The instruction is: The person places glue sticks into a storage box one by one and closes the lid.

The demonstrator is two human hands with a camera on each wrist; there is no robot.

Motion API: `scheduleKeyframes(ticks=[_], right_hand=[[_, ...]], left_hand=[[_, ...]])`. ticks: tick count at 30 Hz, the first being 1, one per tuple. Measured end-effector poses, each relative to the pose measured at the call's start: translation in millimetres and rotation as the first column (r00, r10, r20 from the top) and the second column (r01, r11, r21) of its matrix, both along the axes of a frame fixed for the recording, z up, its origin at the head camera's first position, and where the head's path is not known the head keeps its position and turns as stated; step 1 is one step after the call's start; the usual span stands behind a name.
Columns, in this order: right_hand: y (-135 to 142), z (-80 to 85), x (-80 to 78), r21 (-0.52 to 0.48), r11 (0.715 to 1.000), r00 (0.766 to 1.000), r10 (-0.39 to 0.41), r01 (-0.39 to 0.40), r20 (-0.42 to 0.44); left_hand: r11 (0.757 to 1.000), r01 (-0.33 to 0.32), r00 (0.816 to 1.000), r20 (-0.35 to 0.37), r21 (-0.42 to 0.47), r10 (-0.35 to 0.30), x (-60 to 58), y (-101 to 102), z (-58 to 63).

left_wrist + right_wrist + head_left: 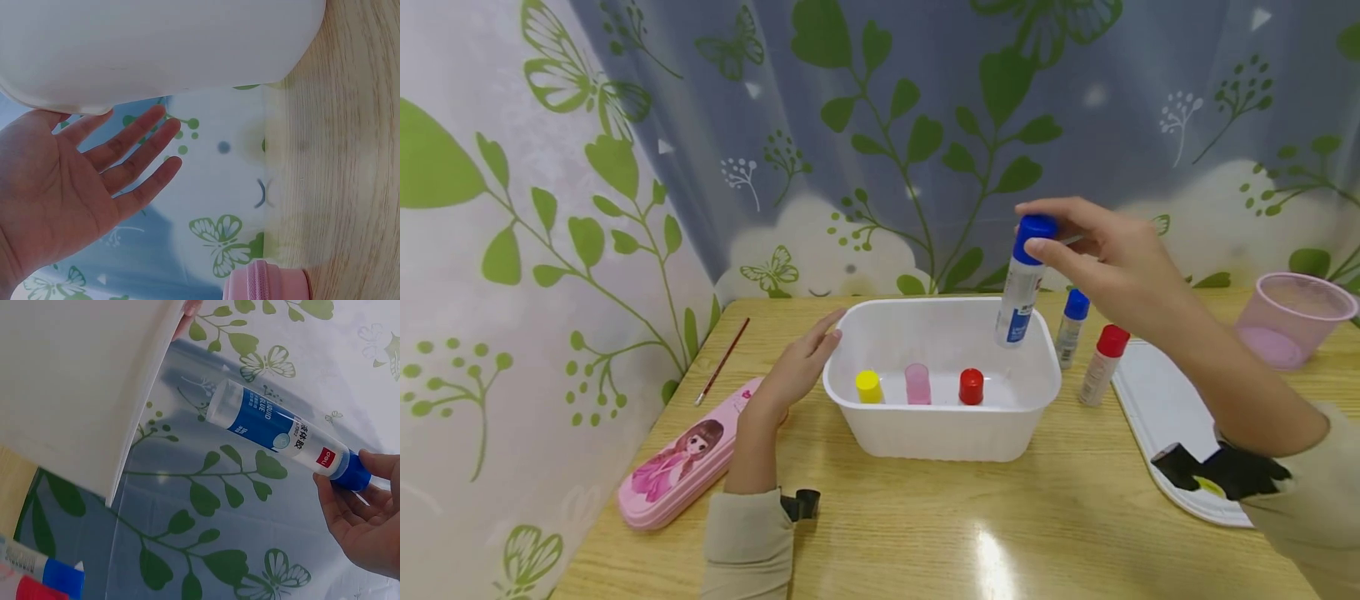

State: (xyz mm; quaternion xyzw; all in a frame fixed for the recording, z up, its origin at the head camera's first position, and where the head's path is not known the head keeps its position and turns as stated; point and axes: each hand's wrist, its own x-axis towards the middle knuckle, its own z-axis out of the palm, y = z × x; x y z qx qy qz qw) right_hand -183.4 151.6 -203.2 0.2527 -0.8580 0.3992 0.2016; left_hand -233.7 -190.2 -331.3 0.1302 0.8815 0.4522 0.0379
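Observation:
A clear bottle of liquid glue (1019,287) with a blue cap hangs upright over the right end of a white plastic bin (936,433). My right hand (1120,258) pinches it by the cap; in the right wrist view its blue label (262,419) reads as liquid glue. Against the bin's left rim rests my left hand (797,358), its fingers fairly straight in the left wrist view (94,175). Inside the bin show a yellow cap (869,387), a pink translucent tube (917,383) and a red cap (972,387); their lower parts are hidden by the front wall.
Right of the bin stand a blue-capped bottle (1072,329) and a red-capped bottle (1103,367). Beyond them are a white tray (1157,400) and a pink translucent cup (1292,325). At left lie a pink pencil case (692,458) and a thin brush (722,362). A patterned curtain (880,167) closes the back.

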Motion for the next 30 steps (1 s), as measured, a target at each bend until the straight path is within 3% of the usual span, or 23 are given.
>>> scheduleKeyframes(ticks=[14,30], right_hand=[[-41.8,-10.5,-24.1,-0.07,0.99,0.992,0.126,-0.125,0.022],[-84.4,-30.8,-49.1,-0.103,0.98,0.978,0.182,-0.172,0.099]], left_hand=[[1.0,-0.006,1.0,0.02,0.015,0.006,-1.1,-1.1,-2.4],[1.0,-0.003,1.0,0.018,0.019,0.003,-1.6,-1.5,-2.2]])
